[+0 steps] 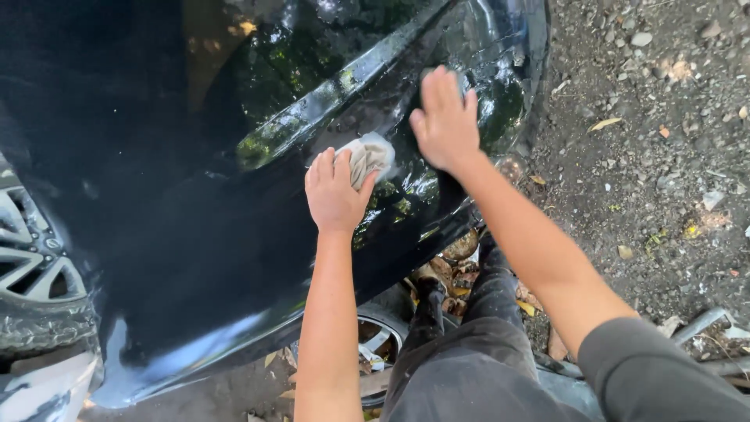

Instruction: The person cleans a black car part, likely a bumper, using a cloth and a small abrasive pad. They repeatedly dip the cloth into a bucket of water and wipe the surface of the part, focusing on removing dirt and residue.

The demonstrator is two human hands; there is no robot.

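rag pressed on black panel

left hand (334, 191) grip closed on a crumpled pale rag (370, 156), pressed to the glossy black car panel (195, 195). right hand (445, 117) just right of it, flat, open, holding nothing. wheel (31, 273) far left, gravel ground (656, 117) right.

Gravel ground (648, 156) strewn with dry leaves (605, 123) and stones (641, 37).

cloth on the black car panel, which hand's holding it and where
The left hand holds the bunched pale cloth by its near end, pressing it on the black car panel. The right hand rests flat on the panel, holding nothing.
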